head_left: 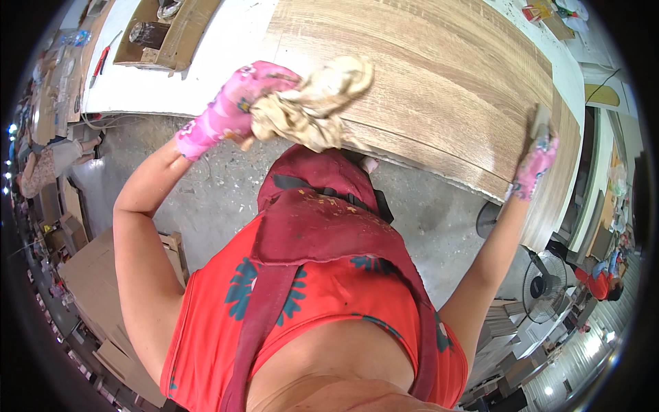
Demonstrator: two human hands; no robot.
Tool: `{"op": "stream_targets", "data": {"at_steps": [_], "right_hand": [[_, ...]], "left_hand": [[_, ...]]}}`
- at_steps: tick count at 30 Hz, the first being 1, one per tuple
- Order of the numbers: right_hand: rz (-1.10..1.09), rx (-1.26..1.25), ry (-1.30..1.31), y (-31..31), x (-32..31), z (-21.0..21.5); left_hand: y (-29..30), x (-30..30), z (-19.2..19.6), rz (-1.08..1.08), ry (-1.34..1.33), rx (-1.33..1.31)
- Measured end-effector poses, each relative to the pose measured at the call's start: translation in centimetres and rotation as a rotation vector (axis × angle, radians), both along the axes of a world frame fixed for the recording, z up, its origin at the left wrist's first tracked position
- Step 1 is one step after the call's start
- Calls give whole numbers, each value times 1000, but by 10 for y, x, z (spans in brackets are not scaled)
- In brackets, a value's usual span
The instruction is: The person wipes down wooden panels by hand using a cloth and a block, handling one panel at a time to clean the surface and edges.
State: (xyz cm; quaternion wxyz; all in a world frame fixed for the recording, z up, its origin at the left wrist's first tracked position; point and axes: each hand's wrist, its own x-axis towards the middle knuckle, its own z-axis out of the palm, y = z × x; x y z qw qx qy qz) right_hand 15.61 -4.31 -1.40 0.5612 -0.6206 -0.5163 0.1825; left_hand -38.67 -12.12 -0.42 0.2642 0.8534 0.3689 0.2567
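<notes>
Left hand: left hand [230, 113] in a pink patterned glove, at about 11 o'clock in the view, fingers closed around a crumpled tan rag [312, 103] pressed on the near edge of the panel.
Right hand: right hand [537, 161] in a matching glove, at about 2 o'clock, fingers curled over the panel's far right end; a small pale block seems to sit under them, though I cannot tell for sure.
Panel: long wood-grain panel [439, 75] lying on a white surface [206, 75], running from 12 toward 3 o'clock, with its right end hanging out past the surface.
Below: concrete floor [206, 192] and a standing fan [546, 285] at about 4 o'clock.
Risk, slipping: hard rubbing with the rag could push the overhanging panel sideways if the right hand's hold loosens.
Risk, tipping: leaning weight on the unsupported end might tilt the panel toward the floor.
Risk, snagging: loose rag folds could catch on the panel's edge.
</notes>
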Motion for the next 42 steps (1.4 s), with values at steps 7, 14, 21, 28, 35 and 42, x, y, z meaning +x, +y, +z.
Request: {"op": "stream_targets", "data": {"at_steps": [7, 14, 21, 28, 35, 42], "right_hand": [[-261, -55, -98, 43, 110, -44], [-346, -110, -351, 22, 72, -13], [-395, -73, -331, 32, 73, -18], [-406, -98, -120, 29, 68, -10], [-401, -160, -72, 22, 53, 4], [-453, -135, -193, 23, 78, -21]], "left_hand": [[-12, -72, 23, 453, -180, -328], [26, 40, 25, -264, 76, 131], [34, 37, 23, -244, 82, 50], [24, 34, 49, 127, -306, -449], [39, 102, 41, -446, 265, 65], [79, 179, 8, -731, -26, 25]]}}
